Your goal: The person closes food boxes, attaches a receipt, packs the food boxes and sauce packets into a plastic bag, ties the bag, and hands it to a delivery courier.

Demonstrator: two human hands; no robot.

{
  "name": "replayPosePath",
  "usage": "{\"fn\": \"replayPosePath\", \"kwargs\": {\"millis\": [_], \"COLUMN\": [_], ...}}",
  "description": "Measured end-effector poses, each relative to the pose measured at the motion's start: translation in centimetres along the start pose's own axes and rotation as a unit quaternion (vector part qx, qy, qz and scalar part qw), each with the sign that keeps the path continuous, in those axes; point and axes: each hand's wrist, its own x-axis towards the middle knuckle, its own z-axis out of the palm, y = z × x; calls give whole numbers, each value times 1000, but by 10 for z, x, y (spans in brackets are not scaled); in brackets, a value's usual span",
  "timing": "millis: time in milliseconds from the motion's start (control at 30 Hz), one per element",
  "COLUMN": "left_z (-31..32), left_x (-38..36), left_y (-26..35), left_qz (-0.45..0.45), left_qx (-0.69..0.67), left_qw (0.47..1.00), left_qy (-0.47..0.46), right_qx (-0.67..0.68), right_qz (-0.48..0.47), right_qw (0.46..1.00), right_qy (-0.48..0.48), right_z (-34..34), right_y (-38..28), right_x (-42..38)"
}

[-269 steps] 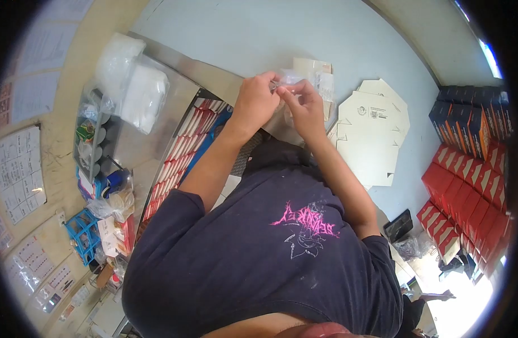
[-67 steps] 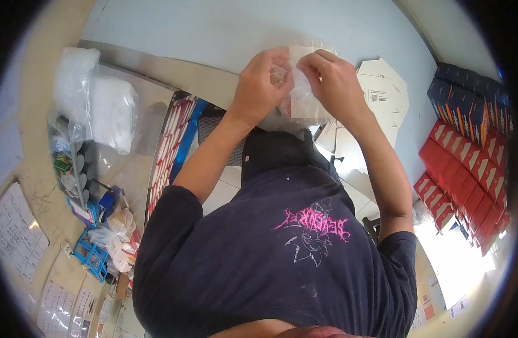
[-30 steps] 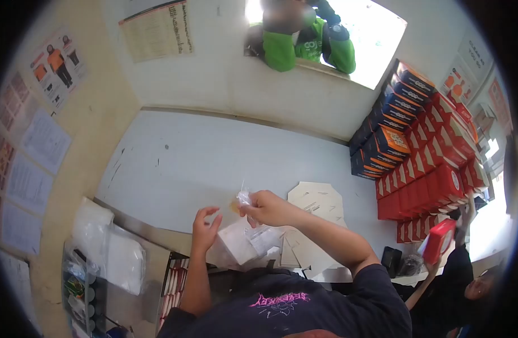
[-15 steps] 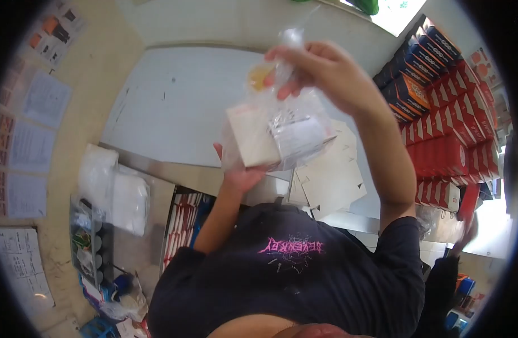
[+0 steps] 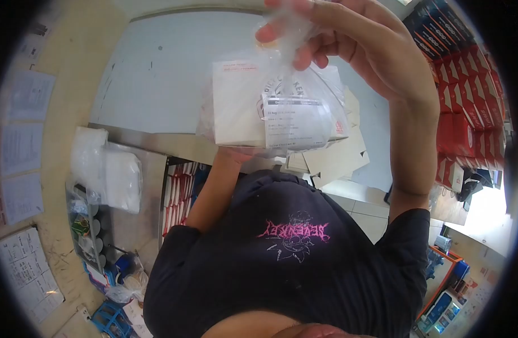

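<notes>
A clear plastic bag [image 5: 335, 96] holds a white carton [image 5: 236, 107] with a printed paper label [image 5: 295, 121] on its front. Above it, my right hand [image 5: 355, 42] grips the gathered top of the bag, with its thumb and fingers bent around the plastic. My left hand [image 5: 236, 155] is under the bag's lower left side and supports it; most of its fingers are hidden behind the carton. A small yellowish thing [image 5: 266, 45] shows blurred through the plastic near my right fingertips.
Behind the bag lies a pale grey tabletop [image 5: 157, 73]. Flat white cartons [image 5: 341, 160] lie at its right, near stacked red boxes [image 5: 467, 90] and dark boxes [image 5: 439, 28]. On the left are plastic-wrapped white packs [image 5: 122, 180], a rack of cups [image 5: 98, 242] and wall papers [image 5: 27, 149].
The bag has turned so that its label faces me, and it looks larger. My right hand appears higher and closer. A person's dark sleeve and hand at the right have left the view.
</notes>
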Motion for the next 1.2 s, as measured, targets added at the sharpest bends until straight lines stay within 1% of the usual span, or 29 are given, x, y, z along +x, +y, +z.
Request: {"fn": "replayPosePath", "kwargs": {"millis": [100,133,200,300,400,500,600,700,800,900,1000,1033,1100,1133,1167,1200], "left_z": [1,1,2,1,1,0,2,3,4,5,5,4,5,7,9,14], "left_x": [0,0,-1,1,1,2,0,0,0,2,4,5,12,17,23,27], "left_y": [2,3,7,7,4,3,2,2,3,4,5,5,4,4,3,4], "left_qz": [-1,-3,-6,-14,-20,-26,-32,-37,-41,-44,-49,-51,-47,-41,-37,-32], "left_qx": [-8,-9,-11,-4,-3,1,-1,3,5,7,6,7,10,7,-2,-18], "left_qw": [1000,1000,1000,1000,1000,1000,999,999,999,999,999,999,999,999,999,999], "left_qy": [4,5,6,6,8,9,10,12,13,12,12,13,11,6,-1,-6], "right_qx": [84,20,-41,29,28,-2,-16,-27,9,14,-13,-50,-28,23,68,84], "right_qz": [-20,14,50,32,50,79,54,65,40,50,18,-16,-13,19,21,25], "right_qw": [995,1000,998,999,998,996,998,995,998,997,997,998,999,999,997,995], "right_qy": [-50,-18,13,-3,18,50,36,65,48,56,74,47,17,16,32,44], "right_z": [0,11,16,13,14,16,10,15,6,5,3,-3,-11,-11,-11,-9], "right_y": [13,-2,-5,9,2,-3,5,1,13,13,24,34,40,36,41,38], "right_x": [-1,-6,-8,-8,-8,-8,-7,-7,-6,-5,-5,-5,-4,-6,-7,-6]}}
